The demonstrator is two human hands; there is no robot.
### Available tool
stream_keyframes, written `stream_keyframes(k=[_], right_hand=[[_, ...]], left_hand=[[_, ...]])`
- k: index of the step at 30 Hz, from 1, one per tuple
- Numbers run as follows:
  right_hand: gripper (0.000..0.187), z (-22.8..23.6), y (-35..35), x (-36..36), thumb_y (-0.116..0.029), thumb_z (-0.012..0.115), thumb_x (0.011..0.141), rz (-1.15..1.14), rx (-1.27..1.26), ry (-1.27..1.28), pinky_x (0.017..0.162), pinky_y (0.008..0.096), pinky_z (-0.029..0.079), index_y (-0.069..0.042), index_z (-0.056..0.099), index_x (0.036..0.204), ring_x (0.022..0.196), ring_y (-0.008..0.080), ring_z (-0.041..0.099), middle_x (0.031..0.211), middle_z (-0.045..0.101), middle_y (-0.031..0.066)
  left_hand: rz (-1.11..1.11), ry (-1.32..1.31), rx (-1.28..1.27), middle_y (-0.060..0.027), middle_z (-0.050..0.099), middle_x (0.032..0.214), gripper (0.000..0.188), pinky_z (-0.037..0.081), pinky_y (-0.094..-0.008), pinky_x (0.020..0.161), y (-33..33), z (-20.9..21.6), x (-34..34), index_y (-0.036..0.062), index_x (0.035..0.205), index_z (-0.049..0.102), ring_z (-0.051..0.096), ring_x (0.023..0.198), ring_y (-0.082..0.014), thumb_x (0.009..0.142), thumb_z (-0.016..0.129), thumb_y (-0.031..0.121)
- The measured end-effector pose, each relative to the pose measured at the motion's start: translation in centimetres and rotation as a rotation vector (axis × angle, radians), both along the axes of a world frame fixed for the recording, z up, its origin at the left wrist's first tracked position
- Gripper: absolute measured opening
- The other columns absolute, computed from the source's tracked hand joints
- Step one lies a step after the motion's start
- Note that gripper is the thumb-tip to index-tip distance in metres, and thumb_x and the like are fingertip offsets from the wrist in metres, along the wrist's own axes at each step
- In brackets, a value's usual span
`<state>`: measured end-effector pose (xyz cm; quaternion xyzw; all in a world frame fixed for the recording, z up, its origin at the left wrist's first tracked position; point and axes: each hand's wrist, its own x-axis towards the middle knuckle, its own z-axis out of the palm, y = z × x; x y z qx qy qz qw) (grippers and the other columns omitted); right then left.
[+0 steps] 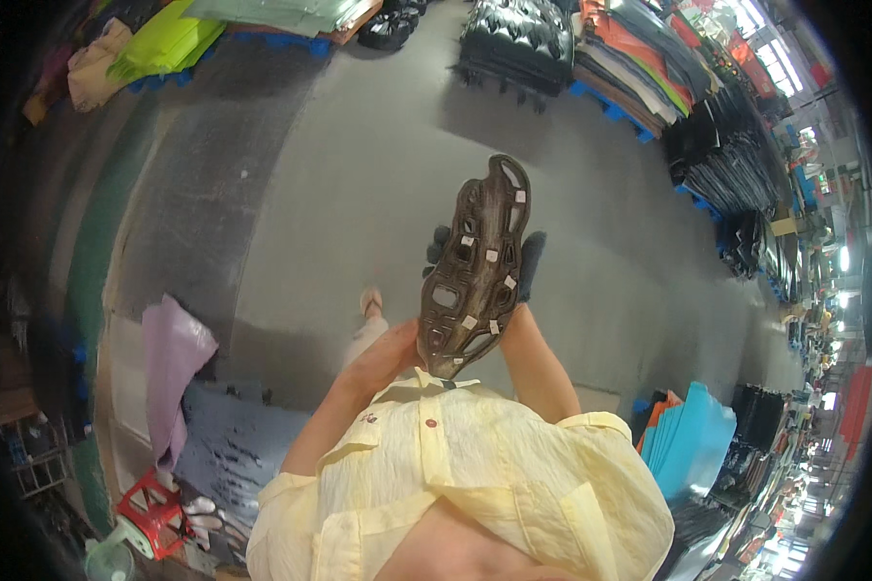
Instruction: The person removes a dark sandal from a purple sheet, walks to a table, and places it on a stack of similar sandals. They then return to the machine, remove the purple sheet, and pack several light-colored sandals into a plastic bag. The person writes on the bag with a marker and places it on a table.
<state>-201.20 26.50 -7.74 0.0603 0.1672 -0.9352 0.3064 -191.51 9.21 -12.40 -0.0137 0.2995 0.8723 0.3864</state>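
Observation:
A long, dark brown frame with a wavy outline (pixel 495 256) is held up in front of my chest. Several cut-out openings run through it, and small pale tags dot its face. I cannot tell its exact kind. My left hand (pixel 437 251), in a dark glove, grips its left edge, with part of the fingers hidden behind it. Along the opposite edge my right hand (pixel 531 266), also dark-gloved, is closed against it. The lower end of the frame comes close to my yellow shirt (pixel 436 445).
Stacked black sheets (pixel 518 44) and colourful sheets (pixel 639 58) lie on blue pallets at the far side. More black stacks (pixel 721 150) line the right. Light blue sheets (pixel 690 441) stand near right. A lilac sheet (pixel 175 368) and red stool (pixel 150 513) are at left.

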Motion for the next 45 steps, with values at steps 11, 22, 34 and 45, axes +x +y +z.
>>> stream_keyframes(k=[11,22,34,45], right_hand=[[0.079,1.7,6.9,-29.8,-0.057,0.063,0.074,-0.227,-0.013,0.103,0.092,0.0488,0.047,-0.009,0.042,0.132,0.110,0.0329,0.055,0.123,0.052,0.0194],[0.077,6.3,7.0,-35.0,-0.055,0.064,0.074,-0.212,-0.013,0.046,0.091,0.0478,0.048,-0.009,0.042,0.132,0.109,0.0321,0.055,0.122,0.053,0.0189],[0.076,8.4,6.1,-35.3,-0.052,0.065,0.074,-0.060,-0.036,0.101,0.091,0.0467,0.048,-0.008,0.043,0.132,0.108,0.0312,0.056,0.121,0.053,0.0183],[0.074,9.1,6.8,-36.1,-0.049,0.065,0.074,0.011,0.004,0.196,0.090,0.0457,0.048,-0.008,0.043,0.132,0.106,0.0304,0.056,0.120,0.054,0.0177]], left_hand=[[-0.367,-0.028,-0.008,-0.0025,0.061,0.101,0.039,0.047,-0.0260,0.072,4.9,0.7,-35.7,0.0071,0.112,0.058,0.056,0.080,-0.0126,0.095,0.044,0.039],[0.103,-0.093,-0.511,-0.0006,0.063,0.104,0.033,0.046,-0.0221,0.066,3.4,3.7,-44.6,0.0102,0.114,0.058,0.060,0.084,-0.0099,0.091,0.055,0.033],[0.347,0.485,-0.056,-0.0014,0.062,0.107,0.036,0.046,-0.0228,0.077,7.1,9.1,-51.1,0.0042,0.121,0.054,0.058,0.090,-0.0071,0.089,0.060,0.019],[0.388,0.578,-0.008,0.0032,0.062,0.097,0.025,0.047,-0.0208,0.074,8.3,7.9,-51.2,0.0068,0.108,0.056,0.056,0.087,-0.0049,0.087,0.063,0.019]])
